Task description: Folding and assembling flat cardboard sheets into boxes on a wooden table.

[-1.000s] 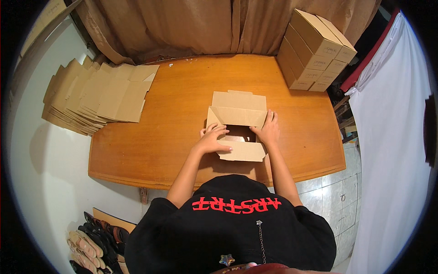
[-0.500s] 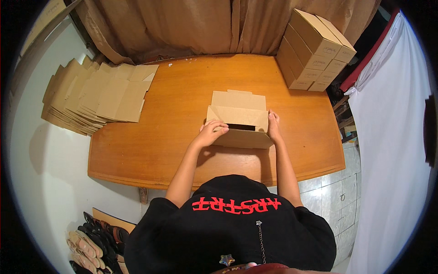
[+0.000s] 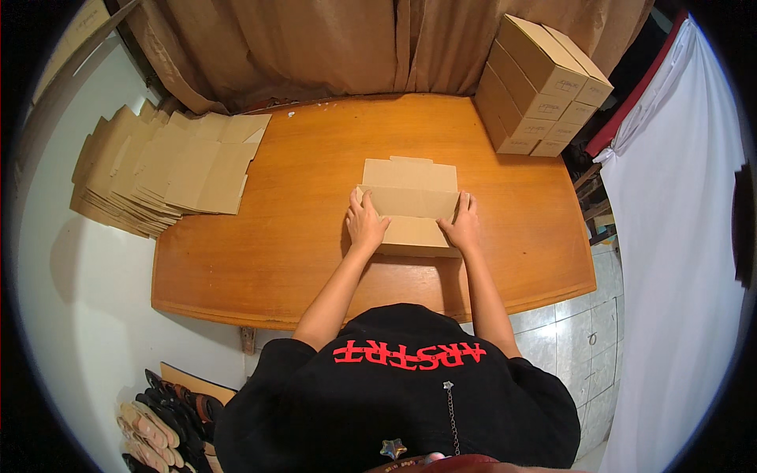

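on the table (image 3: 236, 260), saw flattened cartons (image 3: 177, 169) piled at left. found the left hand (image 3: 365, 226) gripping the left side of an open box (image 3: 414, 230) at mid-table, with far flap (image 3: 410, 173) spread back and bare cardboard showing inside. found the right hand (image 3: 464, 227) clasping the right side. at far right, saw closed boxes (image 3: 540, 93) stacked with contents hidden.

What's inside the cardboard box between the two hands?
Only bare cardboard panels show inside the box. The left hand and right hand cover parts of its sides; anything beneath the panels is hidden.
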`<state>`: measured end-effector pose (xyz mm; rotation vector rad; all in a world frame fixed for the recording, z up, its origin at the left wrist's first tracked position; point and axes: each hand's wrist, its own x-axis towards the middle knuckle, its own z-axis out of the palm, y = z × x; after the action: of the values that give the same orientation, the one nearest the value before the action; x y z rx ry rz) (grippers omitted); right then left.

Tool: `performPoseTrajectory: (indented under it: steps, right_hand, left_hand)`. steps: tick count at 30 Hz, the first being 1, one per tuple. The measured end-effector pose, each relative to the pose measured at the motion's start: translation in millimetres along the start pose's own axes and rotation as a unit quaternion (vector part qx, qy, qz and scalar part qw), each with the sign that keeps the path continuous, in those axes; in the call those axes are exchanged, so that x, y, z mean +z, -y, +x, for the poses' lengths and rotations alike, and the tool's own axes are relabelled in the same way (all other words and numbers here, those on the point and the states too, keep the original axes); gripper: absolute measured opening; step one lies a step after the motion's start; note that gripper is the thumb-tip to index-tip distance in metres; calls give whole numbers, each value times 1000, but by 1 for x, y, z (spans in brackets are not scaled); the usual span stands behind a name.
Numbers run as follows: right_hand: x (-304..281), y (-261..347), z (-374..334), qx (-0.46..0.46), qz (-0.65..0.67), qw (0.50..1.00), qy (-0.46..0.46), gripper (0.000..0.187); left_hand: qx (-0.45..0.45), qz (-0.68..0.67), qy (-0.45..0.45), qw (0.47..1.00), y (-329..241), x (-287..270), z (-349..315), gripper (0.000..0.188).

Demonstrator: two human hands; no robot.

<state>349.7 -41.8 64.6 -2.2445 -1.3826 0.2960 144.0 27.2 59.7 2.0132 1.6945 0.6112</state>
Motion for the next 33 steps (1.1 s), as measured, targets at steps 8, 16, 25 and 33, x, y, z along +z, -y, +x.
performPoseTrajectory:
  steps: [8,16,25,33]
  right_hand:
    - [5,-1,-1,-7,-33,999,-32,84]
    - [8,-7,5,42,64,996,-52,77]
    - [17,12,15,-72,252,949,-173,71]
    - [23,12,29,-31,395,914,90,62]
  left_hand:
    - [1,-63,-22,998,8,-4,-1,73]
    - [-185,-340,295,873,45,-36,-17,76]
    - [14,-610,29,792,28,-65,-13,78]
    - [303,-97,-283,905,-36,-95,-28,75]
